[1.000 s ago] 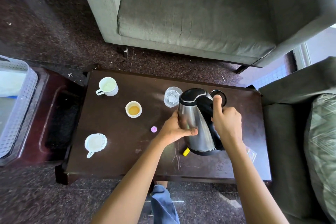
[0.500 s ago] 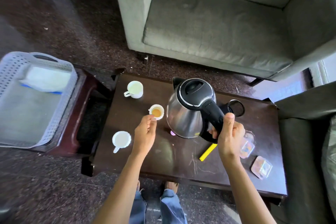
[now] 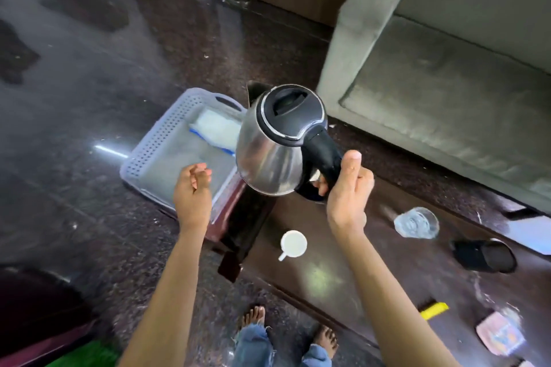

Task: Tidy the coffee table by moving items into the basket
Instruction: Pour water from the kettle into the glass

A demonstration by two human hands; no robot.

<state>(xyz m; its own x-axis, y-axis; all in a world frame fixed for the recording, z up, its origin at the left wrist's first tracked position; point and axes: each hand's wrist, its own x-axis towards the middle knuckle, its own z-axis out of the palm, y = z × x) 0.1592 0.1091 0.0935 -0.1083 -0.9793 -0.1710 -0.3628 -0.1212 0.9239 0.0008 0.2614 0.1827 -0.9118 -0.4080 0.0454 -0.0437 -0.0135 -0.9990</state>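
Observation:
A steel kettle [image 3: 269,155] with a black lid hangs in the air over the left end of the dark coffee table [image 3: 343,271], its body overlapping the right edge of the basket. My right hand [image 3: 347,188] grips its black handle. The pale perforated basket [image 3: 155,143] sits on a low wooden stand to the left and holds a white packet [image 3: 216,131]. My left hand [image 3: 193,188] hovers over the basket's near right side, fingers loosely curled and empty. On the table lie a white cup [image 3: 293,244], a glass [image 3: 416,223] and the black kettle base [image 3: 484,256].
A grey sofa [image 3: 447,68] stands behind the table. A yellow object [image 3: 434,310] and a small wrapped packet [image 3: 501,334] lie at the table's near right. My bare feet [image 3: 253,317] are on the dark stone floor below.
The kettle has been carried left off the table toward the basket. My left hand moved from the table to above the basket. The view swung left.

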